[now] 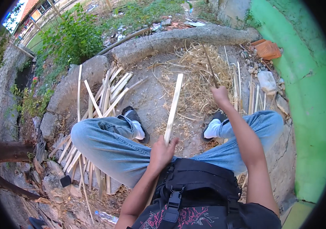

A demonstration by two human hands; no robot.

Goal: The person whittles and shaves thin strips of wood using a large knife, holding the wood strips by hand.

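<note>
My left hand [162, 153] is closed around the lower part of a long pale wooden strip [174, 103], close to my lap. The strip slants up and away, its far end over the ground between my feet. Out to the right, my right hand [221, 97] grips a long, thin, dark knife [210, 65], seen almost edge-on and pointing away from me. The knife is apart from the strip. Beneath it lies a heap of curly pale shavings [197, 72]. The handle is hidden in my fist.
Bundles of pale strips [109, 93] lie left of my feet, with more strips [251, 91] on the right. A low concrete kerb [178, 40] curves beyond the shavings. A green wall [311, 114], a broken orange brick [268, 49] and a whitish block [267, 82] stand at right.
</note>
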